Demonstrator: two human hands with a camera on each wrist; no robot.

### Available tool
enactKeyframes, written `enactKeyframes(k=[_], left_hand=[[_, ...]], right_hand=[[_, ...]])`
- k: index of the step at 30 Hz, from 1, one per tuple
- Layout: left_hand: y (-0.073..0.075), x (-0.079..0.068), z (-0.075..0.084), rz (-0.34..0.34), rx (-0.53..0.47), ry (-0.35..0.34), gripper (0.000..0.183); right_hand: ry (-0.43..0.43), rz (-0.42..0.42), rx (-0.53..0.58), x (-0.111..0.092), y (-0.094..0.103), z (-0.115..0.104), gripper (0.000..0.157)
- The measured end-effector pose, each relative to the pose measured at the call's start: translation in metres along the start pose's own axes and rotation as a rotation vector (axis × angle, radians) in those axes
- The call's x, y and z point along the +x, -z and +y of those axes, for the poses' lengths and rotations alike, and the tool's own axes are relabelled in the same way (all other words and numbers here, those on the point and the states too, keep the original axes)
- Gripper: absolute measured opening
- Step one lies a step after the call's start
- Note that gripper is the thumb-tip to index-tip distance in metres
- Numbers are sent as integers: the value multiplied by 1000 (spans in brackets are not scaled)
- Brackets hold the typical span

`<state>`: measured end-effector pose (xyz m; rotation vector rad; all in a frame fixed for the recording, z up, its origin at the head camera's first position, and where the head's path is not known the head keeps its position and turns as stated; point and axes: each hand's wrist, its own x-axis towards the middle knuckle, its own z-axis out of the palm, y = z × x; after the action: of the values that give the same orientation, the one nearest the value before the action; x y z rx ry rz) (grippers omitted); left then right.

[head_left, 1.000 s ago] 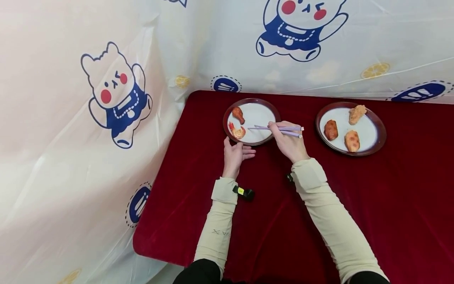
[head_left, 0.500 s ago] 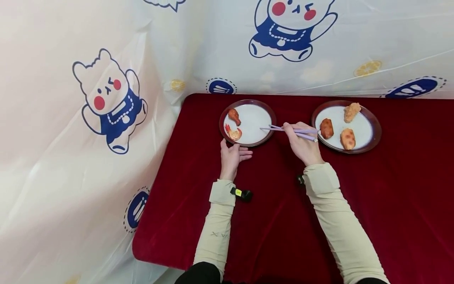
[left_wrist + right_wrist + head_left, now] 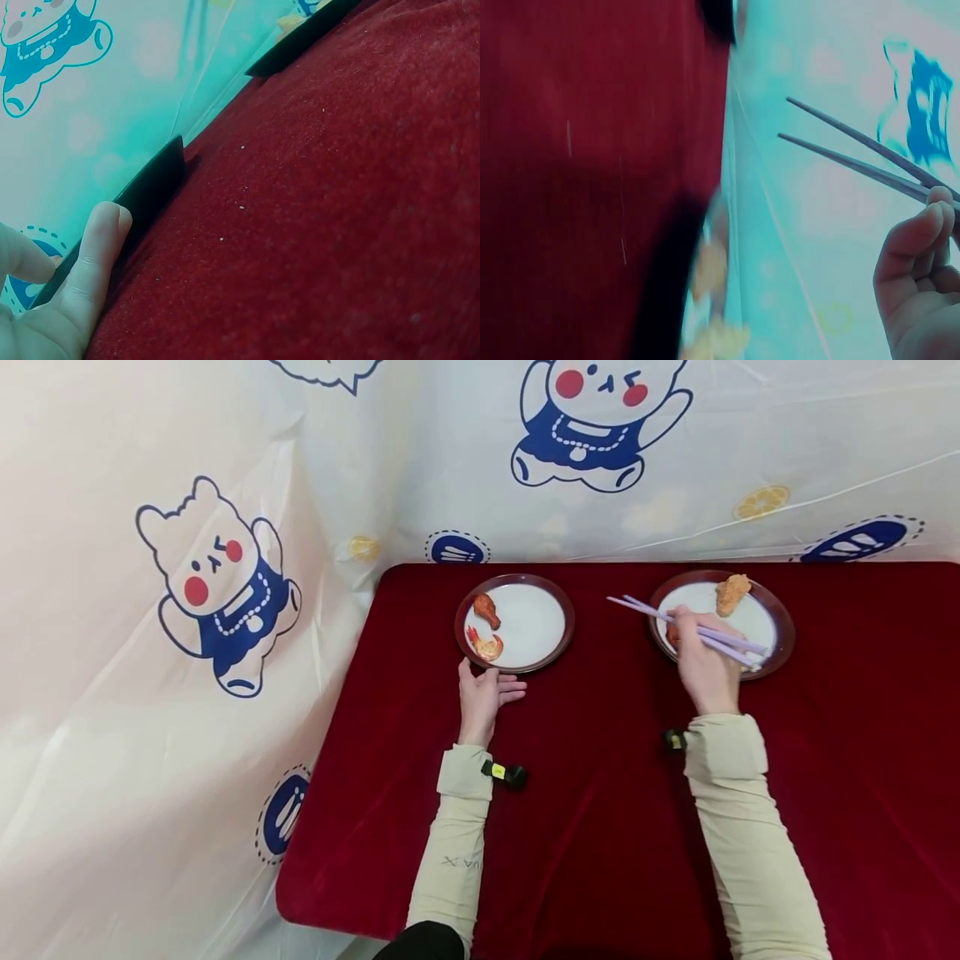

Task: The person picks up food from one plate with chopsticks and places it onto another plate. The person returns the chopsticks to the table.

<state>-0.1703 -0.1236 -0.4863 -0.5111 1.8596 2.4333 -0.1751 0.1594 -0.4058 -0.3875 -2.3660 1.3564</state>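
While the R hand (image 3: 708,668) pinches purple chopsticks (image 3: 855,167), tips spread & pointing into the gap btwn L plate (image 3: 567,631) and R plate (image 3: 783,631), the L hand (image 3: 480,702) has fingers straight, touching the L plate's near side. Tabletop (image 3: 600,827) ends just behind both plates, its back edge running along the printed curtain (image 3: 420,443), so room there is tight. L edge slants down to a rounded near corner, w/ a strip of red surface L of the L plate. More room on the person's side: a wide red stretch btwn the pale sleeves (image 3: 757,843), a narrower one btwn plates. Drumstick (image 3: 487,610) & shrimp (image 3: 489,649) lie on the L plate's L part, drumstick farther back; the rest shows white. R hand + chopsticks block part of the R plate: golden fried piece (image 3: 732,594) shows nr its back rim, reddish-brown piece (image 3: 672,633) just peeks out beside the hand. L wrist cam (image 3: 513,776) and R wrist cam (image 3: 673,740) jut inward.
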Motion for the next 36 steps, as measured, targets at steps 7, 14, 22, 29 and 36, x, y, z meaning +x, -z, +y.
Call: enactKeyframes(k=[7,14,22,29,36], left_hand=[[0,1,0,2,-6,-3,76],[2,1,-1,1,0,-3,75],[0,1,-2,5,4,-8,75],[-2,3,-3,13,-3,-1,75],[-1,2,-2,14,3,2,75]], right_hand=[[-109,167,88,18,47,24,24],[-178,244,127,25,72,41,19],[-256,272,250,35,80,43,22],[-310,287,246,48,80,47,20],[-338,303,261,49,74,59,21]])
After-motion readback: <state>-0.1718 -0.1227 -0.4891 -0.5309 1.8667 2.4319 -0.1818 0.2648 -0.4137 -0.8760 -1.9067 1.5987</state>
